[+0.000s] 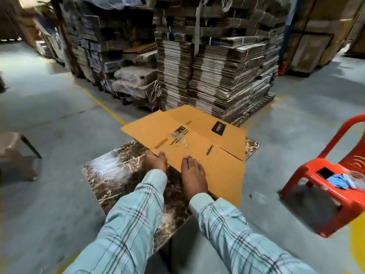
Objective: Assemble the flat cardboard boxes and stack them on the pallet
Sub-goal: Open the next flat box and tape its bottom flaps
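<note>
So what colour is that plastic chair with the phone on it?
The chair is bright orange-red; the head view shows it at the right edge.

The flat box (189, 143) covers the far half of the table (110, 175); the near left part is bare. Bundled cardboard stacks (217, 76) wall off the space behind, and a red chair (324, 175) stands to the right across open floor (59, 119).

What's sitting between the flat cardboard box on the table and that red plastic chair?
Nothing: in the head view only bare grey concrete floor separates the flat cardboard box from the red plastic chair. The phone and blue cloth lie on the chair's seat itself.
</note>
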Available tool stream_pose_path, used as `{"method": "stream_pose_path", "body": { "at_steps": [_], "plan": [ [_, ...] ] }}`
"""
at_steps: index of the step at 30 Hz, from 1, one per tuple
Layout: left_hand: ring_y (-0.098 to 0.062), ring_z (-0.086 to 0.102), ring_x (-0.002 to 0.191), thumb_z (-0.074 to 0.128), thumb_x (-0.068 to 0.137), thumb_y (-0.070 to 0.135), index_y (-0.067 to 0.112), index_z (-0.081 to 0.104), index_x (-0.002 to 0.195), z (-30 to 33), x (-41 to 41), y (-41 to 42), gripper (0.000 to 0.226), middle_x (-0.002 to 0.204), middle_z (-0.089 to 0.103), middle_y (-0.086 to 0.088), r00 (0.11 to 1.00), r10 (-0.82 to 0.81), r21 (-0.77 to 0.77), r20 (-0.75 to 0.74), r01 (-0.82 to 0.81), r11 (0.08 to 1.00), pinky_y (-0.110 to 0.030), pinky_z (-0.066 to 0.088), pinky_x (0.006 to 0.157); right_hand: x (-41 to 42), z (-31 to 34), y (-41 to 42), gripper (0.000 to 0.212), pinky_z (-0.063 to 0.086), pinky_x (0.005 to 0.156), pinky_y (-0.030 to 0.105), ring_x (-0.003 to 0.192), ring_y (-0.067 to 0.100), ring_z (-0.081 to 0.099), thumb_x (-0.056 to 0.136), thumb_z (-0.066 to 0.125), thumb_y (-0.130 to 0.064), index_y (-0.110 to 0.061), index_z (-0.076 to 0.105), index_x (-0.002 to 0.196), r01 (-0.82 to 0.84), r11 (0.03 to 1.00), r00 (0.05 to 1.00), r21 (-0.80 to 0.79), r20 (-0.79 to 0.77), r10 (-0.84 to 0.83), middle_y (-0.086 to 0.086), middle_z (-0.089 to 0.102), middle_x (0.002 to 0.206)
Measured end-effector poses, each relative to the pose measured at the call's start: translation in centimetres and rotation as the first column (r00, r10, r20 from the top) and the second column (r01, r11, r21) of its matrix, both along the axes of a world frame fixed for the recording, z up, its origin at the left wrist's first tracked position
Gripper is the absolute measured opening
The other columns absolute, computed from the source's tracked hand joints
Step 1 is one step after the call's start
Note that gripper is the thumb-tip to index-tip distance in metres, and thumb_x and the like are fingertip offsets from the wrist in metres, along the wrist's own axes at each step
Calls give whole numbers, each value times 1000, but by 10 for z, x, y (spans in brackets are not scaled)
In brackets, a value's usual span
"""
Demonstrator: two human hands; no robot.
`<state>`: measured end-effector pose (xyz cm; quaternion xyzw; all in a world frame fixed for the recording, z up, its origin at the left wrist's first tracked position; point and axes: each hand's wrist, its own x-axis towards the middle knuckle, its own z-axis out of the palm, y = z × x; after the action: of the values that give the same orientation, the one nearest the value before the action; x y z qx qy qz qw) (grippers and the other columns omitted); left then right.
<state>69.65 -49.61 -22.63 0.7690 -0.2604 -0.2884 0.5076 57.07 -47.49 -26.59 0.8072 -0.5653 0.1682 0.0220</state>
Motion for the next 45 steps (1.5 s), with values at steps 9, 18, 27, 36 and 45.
{"method": "stream_pose_path", "body": {
  "at_steps": [9, 18, 27, 36, 45],
  "plan": [
    [-35, 55, 100, 62, 83, 16, 1, 51, 115, -22, -79, 97, 37, 117, 53, -23, 899, 59, -144, 434, 5, 990, -38, 46, 79, -82, 1, 27, 59, 34, 108, 39, 129, 31, 41, 87, 52, -2, -2, 32, 142, -21, 1000, 994, 13, -103, 22, 18, 41, 143],
    [-30, 63, 84, 70, 70, 11, 12, 59, 97, 4, -136, 91, 29, 93, 63, -9, -142, -478, 470, 867, 555, 687, -35, 47, 61, -162, 16, 69, 51, 53, 88, 40, 104, 33, 64, 69, 70, -1, -3, 58, 118, 7, 998, 990, -62, -138, -16, 18, 64, 118],
    [-27, 69, 75, 81, 52, 4, 11, 68, 103, 35, -216, 83, 53, 94, 72, -9, -322, -280, 427, 904, 700, 572, -33, 55, 59, -240, 62, 98, 41, 57, 74, 35, 87, 28, 70, 61, 76, -3, -7, 66, 100, 273, 941, 931, -202, -191, -311, 13, 72, 99],
    [-29, 66, 102, 67, 80, 8, 12, 58, 125, 66, -303, 94, 46, 119, 66, -11, -359, -124, 379, 925, 893, 245, -38, 55, 81, -297, 91, 167, 35, 57, 69, 35, 82, 29, 69, 64, 75, -10, -8, 66, 98, 637, 727, 716, -257, -151, -681, 12, 72, 94],
    [-25, 69, 73, 82, 57, 10, 11, 72, 97, 80, -381, 188, 41, 90, 73, -8, -267, 159, 302, 951, 913, -275, -29, 53, 57, -312, 104, 310, 35, 54, 76, 34, 90, 26, 67, 68, 76, -21, -13, 65, 102, 895, 289, 236, -341, -187, -954, 8, 70, 102]
  ]
}}
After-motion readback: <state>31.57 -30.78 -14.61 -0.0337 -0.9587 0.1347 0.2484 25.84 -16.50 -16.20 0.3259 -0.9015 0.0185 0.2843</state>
